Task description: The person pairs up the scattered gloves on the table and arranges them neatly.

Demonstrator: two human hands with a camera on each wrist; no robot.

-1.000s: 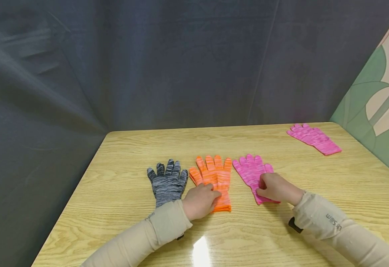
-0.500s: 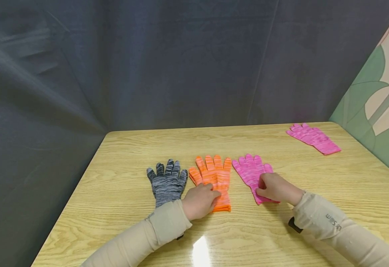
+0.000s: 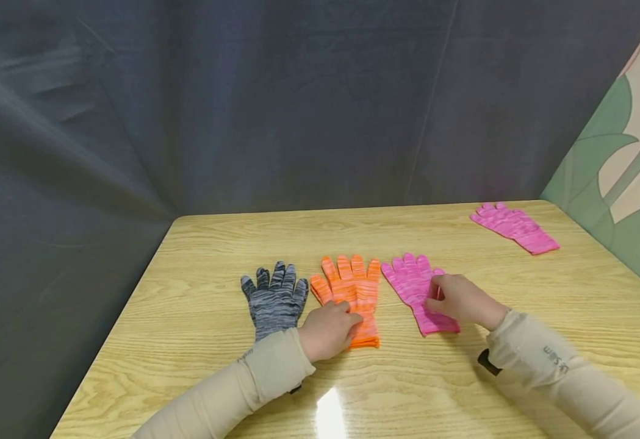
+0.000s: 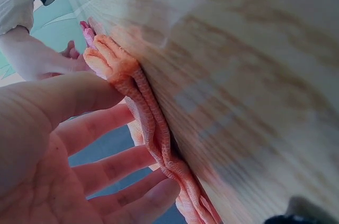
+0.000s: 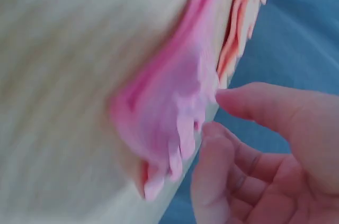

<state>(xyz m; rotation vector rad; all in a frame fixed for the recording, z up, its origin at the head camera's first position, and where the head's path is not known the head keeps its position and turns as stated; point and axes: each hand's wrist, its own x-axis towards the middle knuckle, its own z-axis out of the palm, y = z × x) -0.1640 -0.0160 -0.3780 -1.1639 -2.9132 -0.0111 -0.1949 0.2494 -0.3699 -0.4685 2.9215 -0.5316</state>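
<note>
On the table lies an orange glove (image 3: 371, 305), palm flat and fingers pointing away. My left hand (image 3: 329, 331) rests on its lower part, and the left wrist view has the thumb and fairly straight fingers touching the knit edge (image 4: 153, 123). Left of it is a grey-black glove (image 3: 277, 308), its cuff hidden behind my sleeve. A pink glove (image 3: 410, 286) lies to the right, fingers fanned. Just over it hovers my right hand (image 3: 465, 299); in the right wrist view, thumb and forefinger stand apart, with no cloth between them and the pink glove (image 5: 164, 97) beyond.
A second pink glove (image 3: 514, 227) lies by the far right corner of the wooden table (image 3: 232, 238). A dark curtain (image 3: 309, 110) hangs along the back and left edges. At right stands a wall with painted leaves (image 3: 600, 158).
My right hand has come up slightly off the near pink glove and shifted a little to the right, letting it go. The left hand keeps its place on the orange glove.
</note>
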